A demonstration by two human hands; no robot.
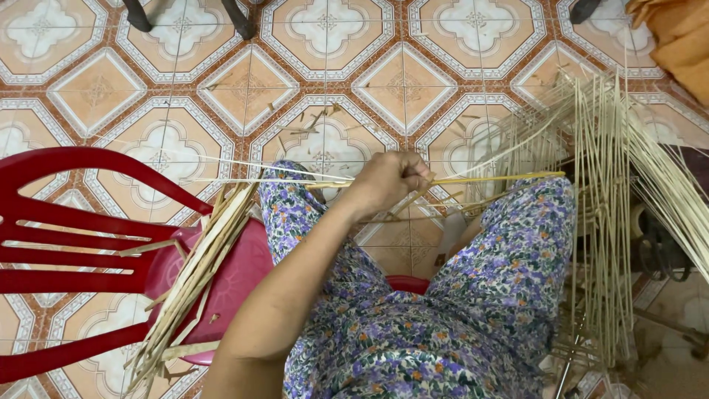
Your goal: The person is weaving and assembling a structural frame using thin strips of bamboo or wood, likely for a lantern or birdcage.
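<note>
My left hand (388, 181) is closed on a long thin bamboo strip (502, 177) that runs level across both knees, over my floral trousers (443, 310). A few finer pale slivers (221, 164) trail out to the left of the fist. The forearm reaches in from the lower left. My right hand does not show; a pale shape between the knees is too unclear to name. A bundle of flat wider bamboo slats (196, 277) lies slanted on the seat of a red plastic chair (66, 244) just left of my left thigh.
A big loose sheaf of long thin strips (605, 192) fans out and stands at the right, past my right knee. Shavings litter the patterned tile floor (325, 81). Dark chair legs (236, 18) stand at the top, orange cloth (679, 37) at the top right.
</note>
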